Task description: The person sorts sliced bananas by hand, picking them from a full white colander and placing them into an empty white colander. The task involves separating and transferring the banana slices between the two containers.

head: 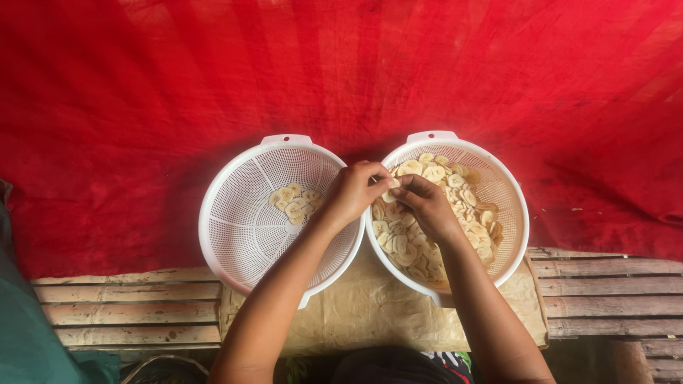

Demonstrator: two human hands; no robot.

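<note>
The right hand [425,205] is covering many banana slices [466,203] in the right colander [514,213]. The left hand [353,190] is hiding both colanders' meeting rims. The lower edge is cutting off both arms.

Two white colanders [245,227] [506,206]; two hands [350,190] [427,205]; one red cloth [142,92]; banana slices [455,181] uncountable.

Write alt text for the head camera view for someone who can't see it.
Two bare hands, left hand and right hand, meet over the right colander, pinching a pale banana slice above its heap. The left colander holds only a few slices. Both white colanders sit on brown paper over wooden slats, against a red cloth.
</note>
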